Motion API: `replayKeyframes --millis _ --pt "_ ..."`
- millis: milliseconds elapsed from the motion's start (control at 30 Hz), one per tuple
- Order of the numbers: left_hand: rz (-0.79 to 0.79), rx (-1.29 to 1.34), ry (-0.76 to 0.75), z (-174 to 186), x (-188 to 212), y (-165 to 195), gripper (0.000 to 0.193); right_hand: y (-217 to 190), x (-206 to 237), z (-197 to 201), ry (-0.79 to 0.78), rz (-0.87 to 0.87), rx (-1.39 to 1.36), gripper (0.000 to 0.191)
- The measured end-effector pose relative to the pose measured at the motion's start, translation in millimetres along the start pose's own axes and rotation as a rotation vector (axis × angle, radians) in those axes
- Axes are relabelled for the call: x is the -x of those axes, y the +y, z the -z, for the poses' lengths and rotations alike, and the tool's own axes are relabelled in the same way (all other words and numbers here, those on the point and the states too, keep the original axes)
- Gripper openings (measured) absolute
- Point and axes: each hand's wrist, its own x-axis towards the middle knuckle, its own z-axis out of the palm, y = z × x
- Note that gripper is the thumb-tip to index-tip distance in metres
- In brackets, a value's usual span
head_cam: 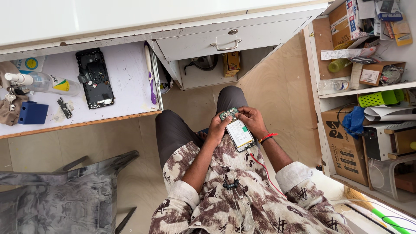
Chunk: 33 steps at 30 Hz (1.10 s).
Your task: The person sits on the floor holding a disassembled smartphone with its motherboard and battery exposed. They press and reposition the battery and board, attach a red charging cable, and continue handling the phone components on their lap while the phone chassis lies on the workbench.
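Observation:
Over my lap, both hands hold an opened phone body with its pale inner plate facing up. A small green circuit board sits at the phone's far end. My left hand grips the phone's left side, thumb near the board. My right hand holds the right side, fingers pinching at the board's edge. A red thread band circles my right wrist. Earphone wires hang down my patterned shirt.
A pulled-out white shelf at left carries a black phone back frame, a purple toothbrush, a spray bottle, a blue block and keys. A drawer is ahead. Cluttered shelves stand right; a grey plastic chair lower left.

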Motion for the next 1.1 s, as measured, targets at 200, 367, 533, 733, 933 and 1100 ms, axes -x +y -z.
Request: replayKeyframes --millis 200,367,533,733,933,1100 --pt "0.014 -0.021 0.013 -0.6 0.4 2.4 0.029 -1.0 -1.4 0.4 -0.001 0.006 0.035 0.014" --pt "0.016 -0.027 0.005 -1.9 0.7 4.1 0.028 -2.7 -1.2 -0.3 0.006 -0.004 0.013 0.014" --pt "0.008 -0.027 0.003 -2.0 0.3 3.4 0.028 -5.3 -0.6 -0.6 0.003 -0.004 0.008 0.014" --pt "-0.003 -0.017 0.004 -2.4 -1.2 1.4 0.027 -5.3 -1.7 0.5 0.005 0.001 0.003 0.014" --pt "-0.005 -0.02 -0.011 1.1 -2.8 -2.5 0.026 -0.5 -2.7 2.0 0.004 0.004 -0.026 0.014" --pt "0.005 -0.012 0.004 5.6 -3.5 -7.5 0.027 5.5 -2.8 2.4 0.003 -0.005 -0.024 0.012"
